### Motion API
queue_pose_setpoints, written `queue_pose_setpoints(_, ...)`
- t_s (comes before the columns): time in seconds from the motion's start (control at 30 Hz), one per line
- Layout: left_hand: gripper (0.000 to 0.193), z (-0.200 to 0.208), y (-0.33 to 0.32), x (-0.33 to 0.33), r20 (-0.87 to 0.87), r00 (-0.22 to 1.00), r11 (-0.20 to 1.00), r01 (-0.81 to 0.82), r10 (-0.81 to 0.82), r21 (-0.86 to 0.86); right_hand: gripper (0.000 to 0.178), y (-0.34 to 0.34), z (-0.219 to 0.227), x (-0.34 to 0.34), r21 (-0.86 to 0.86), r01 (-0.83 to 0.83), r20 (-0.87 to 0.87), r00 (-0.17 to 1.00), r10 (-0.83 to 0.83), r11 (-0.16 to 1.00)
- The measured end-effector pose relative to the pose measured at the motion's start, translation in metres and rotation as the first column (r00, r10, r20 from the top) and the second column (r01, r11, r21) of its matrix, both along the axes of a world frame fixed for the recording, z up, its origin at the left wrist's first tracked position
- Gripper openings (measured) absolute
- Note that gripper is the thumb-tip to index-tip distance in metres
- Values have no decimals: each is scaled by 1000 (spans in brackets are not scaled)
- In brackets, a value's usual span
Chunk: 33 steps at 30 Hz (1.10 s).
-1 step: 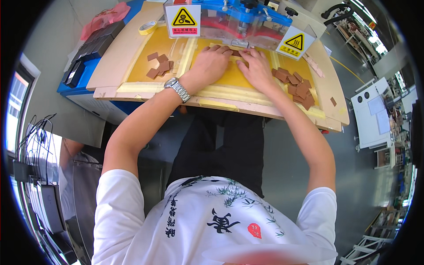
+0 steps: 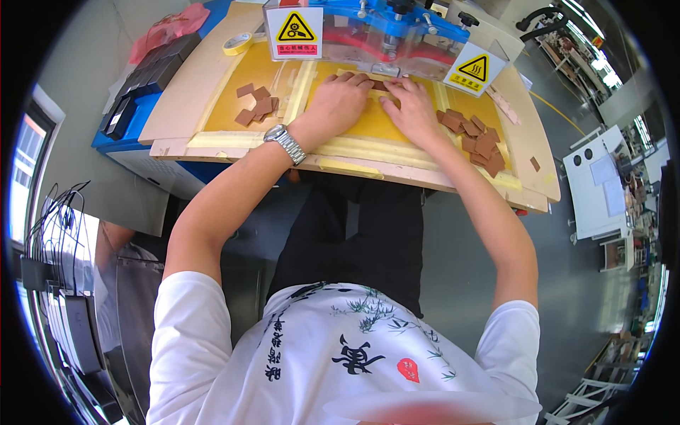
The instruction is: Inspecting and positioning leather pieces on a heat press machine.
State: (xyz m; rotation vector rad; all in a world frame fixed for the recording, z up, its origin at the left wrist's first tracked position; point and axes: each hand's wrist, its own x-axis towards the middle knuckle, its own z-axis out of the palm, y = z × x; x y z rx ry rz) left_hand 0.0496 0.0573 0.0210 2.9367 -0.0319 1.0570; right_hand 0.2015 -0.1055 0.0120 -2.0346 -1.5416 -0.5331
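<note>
A small brown piece point(image 2: 380, 86) lies on a yellow board point(image 2: 379, 127), in the gap between a person's two bare hands, just below and in front of a metal press head point(image 2: 386, 70); its visible part runs side to side, across the line of the forearms. The left hand point(image 2: 343, 99) meets it from the left, fingers side by side and slightly bent, tips at its edge; the right hand point(image 2: 412, 106) meets it from the right, thumb spread from the fingers; neither hand looks clearly nearer. Whether either hand pinches the piece or only rests on it, I cannot tell; the fingers cover both its ends, so its full length and true long axis are uncertain. Loose brown squares point(image 2: 261, 106) lie left of the hands; a larger brown pile point(image 2: 484, 144) lies to the right, partly hidden by the right hand and forearm; the blue press point(image 2: 443, 27) is cut off at the top.
</note>
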Motion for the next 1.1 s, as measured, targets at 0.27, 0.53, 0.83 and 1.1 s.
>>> queue_pose_setpoints(0.27,39,9,-4,5,-90,991,994,-95,100,57,42,5,-1,-7,47,84,76,993,-87,995)
queue_pose_setpoints(0.53,36,3,-1,8,-46,995,995,-86,88,47,36,-1,4,-7,48,22,105,994,-27,999)
queue_pose_setpoints(0.83,35,7,6,-21,-53,999,1000,-12,14,27,37,-11,-1,-23,-3,-63,38,997,63,998)
queue_pose_setpoints(1.1,27,30,26,-161,134,934,934,-304,331,-188,28,-100,34,-104,161,-145,-704,676,216,976)
